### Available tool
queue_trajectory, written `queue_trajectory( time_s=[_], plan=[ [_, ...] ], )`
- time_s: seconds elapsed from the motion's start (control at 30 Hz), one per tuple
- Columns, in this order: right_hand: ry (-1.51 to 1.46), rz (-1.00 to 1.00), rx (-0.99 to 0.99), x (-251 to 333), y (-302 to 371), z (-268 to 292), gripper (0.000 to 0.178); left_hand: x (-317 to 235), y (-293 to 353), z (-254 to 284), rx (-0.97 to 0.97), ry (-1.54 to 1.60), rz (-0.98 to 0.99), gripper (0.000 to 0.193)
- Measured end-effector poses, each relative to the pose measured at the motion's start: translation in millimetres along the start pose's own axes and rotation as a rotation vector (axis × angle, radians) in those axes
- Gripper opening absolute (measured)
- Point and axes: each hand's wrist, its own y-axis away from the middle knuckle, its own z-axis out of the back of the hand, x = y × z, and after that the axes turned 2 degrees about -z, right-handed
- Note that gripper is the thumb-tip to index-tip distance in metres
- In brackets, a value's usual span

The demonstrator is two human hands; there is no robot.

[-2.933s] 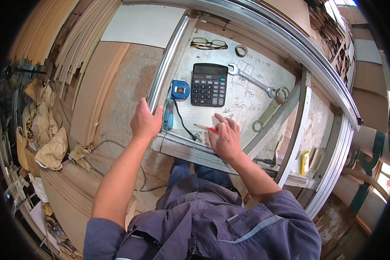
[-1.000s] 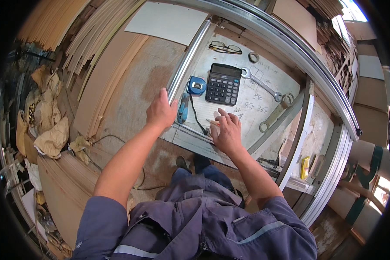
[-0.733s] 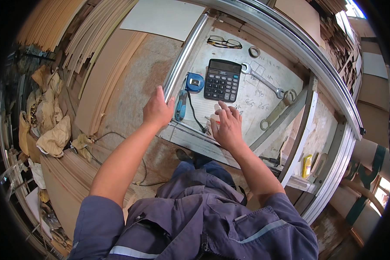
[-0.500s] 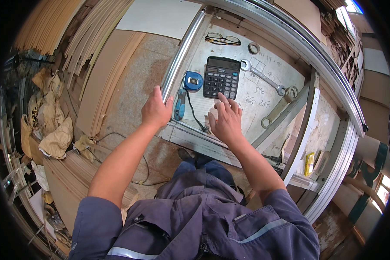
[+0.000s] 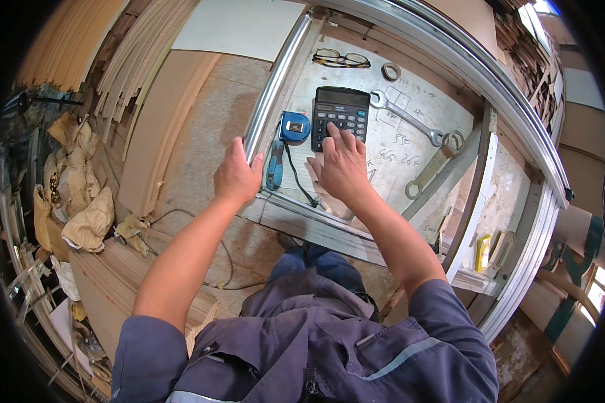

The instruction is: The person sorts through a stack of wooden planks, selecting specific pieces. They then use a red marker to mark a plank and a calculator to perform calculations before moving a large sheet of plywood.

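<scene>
My left hand (image 5: 237,173) is closed round the near end of a shiny metal tube (image 5: 279,80), its thumb on the right side. My right hand (image 5: 343,164) is over the lower part of a black calculator (image 5: 341,101), an outstretched finger on its keys and the other fingers loosely bent. Left of the calculator lie a blue tape measure (image 5: 294,127) and, below it, a blue-grey screwdriver-like handle (image 5: 275,165). To its right are a combination wrench (image 5: 410,115) and a second, duller wrench (image 5: 431,171).
Glasses (image 5: 341,59) and a metal ring (image 5: 391,71) lie farther back on the handwritten-on board (image 5: 390,178). Metal rails (image 5: 474,64) frame it. Wooden boards (image 5: 171,114) and crumpled brown paper (image 5: 87,218) are at left; a yellow box (image 5: 482,253) is at right.
My right hand has moved up and slightly left, its finger going from the calculator's bottom keys to higher ones. My left hand stays on the tube; the whole view has shifted slightly.
</scene>
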Motion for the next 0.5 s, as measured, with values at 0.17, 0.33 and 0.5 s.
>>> queue_trajectory(
  time_s=[0.17,0.33,0.5],
  plan=[
    [0.003,0.026,0.009,3,-8,6,0.049,5,0,-1,-0.027,-0.005,-0.02,0.059],
    [-0.04,0.049,-0.041,5,-1,11,0.043,7,-2,-3,-0.038,-0.001,-0.034,0.058],
    [-0.078,-0.024,-0.037,-4,44,7,0.039,6,-1,-3,-0.024,0.004,-0.026,0.058]
  ],
)
